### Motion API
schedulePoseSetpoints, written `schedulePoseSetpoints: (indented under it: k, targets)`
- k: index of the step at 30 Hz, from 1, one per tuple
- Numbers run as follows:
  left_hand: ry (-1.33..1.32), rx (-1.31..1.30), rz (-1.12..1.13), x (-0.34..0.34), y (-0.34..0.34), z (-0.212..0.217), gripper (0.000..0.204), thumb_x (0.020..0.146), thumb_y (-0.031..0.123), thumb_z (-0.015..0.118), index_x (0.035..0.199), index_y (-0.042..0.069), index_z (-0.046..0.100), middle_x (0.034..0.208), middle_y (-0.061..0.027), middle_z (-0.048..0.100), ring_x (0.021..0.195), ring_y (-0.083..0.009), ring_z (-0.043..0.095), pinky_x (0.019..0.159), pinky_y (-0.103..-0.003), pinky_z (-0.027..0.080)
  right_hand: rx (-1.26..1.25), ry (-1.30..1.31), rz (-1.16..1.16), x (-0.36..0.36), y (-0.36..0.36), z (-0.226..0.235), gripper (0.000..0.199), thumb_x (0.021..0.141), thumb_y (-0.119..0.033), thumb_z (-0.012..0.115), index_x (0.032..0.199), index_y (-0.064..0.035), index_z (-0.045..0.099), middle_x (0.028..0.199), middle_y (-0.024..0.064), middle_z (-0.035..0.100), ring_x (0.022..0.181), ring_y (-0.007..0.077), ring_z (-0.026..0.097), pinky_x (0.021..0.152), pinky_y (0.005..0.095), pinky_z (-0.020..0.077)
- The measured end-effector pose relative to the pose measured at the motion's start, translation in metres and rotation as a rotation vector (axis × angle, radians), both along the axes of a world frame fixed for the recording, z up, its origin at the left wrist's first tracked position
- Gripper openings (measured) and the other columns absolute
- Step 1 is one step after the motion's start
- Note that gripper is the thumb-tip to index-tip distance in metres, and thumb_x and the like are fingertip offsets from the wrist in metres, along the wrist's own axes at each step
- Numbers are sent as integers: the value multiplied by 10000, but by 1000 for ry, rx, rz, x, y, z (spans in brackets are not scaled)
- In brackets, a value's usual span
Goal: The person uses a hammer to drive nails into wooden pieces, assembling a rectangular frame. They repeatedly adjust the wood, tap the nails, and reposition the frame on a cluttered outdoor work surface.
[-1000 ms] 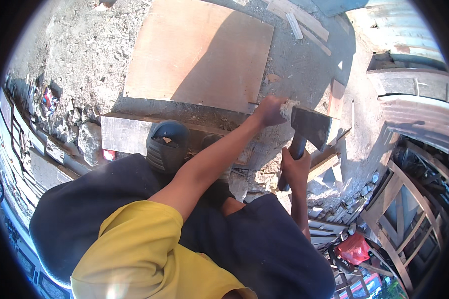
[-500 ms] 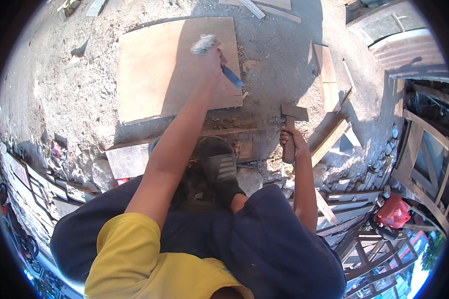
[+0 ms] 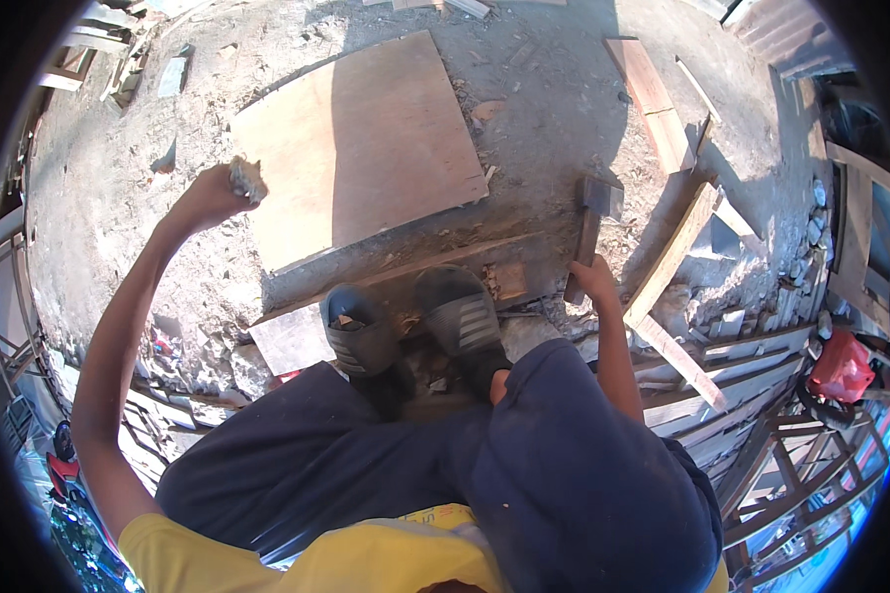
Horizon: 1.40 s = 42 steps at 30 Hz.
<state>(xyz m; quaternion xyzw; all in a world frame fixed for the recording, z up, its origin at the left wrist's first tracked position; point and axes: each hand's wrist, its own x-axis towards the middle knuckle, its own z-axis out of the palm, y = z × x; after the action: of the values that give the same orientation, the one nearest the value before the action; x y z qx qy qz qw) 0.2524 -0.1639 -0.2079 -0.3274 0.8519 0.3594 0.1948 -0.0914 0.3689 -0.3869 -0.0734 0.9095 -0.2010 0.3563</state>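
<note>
Out to the left, just past the near-left edge of a plywood board (image 3: 396, 128), my left hand (image 3: 213, 198) is closed round a chisel. Only the chisel's pale, frayed handle end (image 3: 248, 182) shows; its blade is hidden. My right hand (image 3: 592, 280) grips the lower handle of a wooden mallet (image 3: 589, 232), held head-up beyond my right knee. The mallet's blocky head (image 3: 600, 196) points away from me. The board lies flat on the ground, partly in shadow, with neither hand touching it.
My sandalled feet (image 3: 455, 311) stand close before a long plank edge (image 3: 415, 265). Boards (image 3: 653, 104) and a wooden beam (image 3: 672, 252) lie to the right. Stacked timber (image 3: 732, 371), a red plastic bag (image 3: 841, 368) and wooden frames (image 3: 801, 465) are at the lower right.
My left hand has swung from above the board out to the left with the chisel, whose blue blade no longer shows. The view has shifted; the mallet stays in my right hand.
</note>
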Motion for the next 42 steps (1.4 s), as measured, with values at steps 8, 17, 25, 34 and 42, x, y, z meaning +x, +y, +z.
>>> schedulePoseSetpoints:
  k: [8,17,25,34,42]
  targets:
    - [-276,213,477,80,105,69,430,756,197,762,1103,23,578,908,-87,642,734,-142,597,592,-275,496,-122,598,171,39,-72,96,373,803,-230,634,1090,3,589,1035,224,630,972,350,612,854,409,469]
    - [119,327,133,81,199,-29,360,752,181,724,1061,27,621,958,-157,677,938,-282,648,828,-347,485,-512,398,539,142,-173,47,222,821,-161,593,973,1,603,933,188,624,894,345,609,800,420,480]
    - [166,565,39,48,238,-53,304,764,133,701,1040,20,644,974,-142,680,940,-261,648,815,-350,489,-469,376,354,132,-201,49,389,811,-190,603,1106,38,493,1072,258,532,1045,427,505,895,465,428]
    - [65,611,35,39,236,-66,299,763,127,704,1036,19,646,969,-132,681,931,-244,647,805,-347,491,-158,150,77,55,-247,-15,720,724,-376,696,1253,36,430,1169,277,543,1071,417,532,923,483,435]
    - [42,622,41,42,235,-63,296,762,122,706,1033,18,648,964,-123,683,923,-228,647,796,-344,492,-685,-961,71,39,-249,-14,351,868,-268,612,1134,-39,586,1025,81,649,921,205,635,809,381,518]
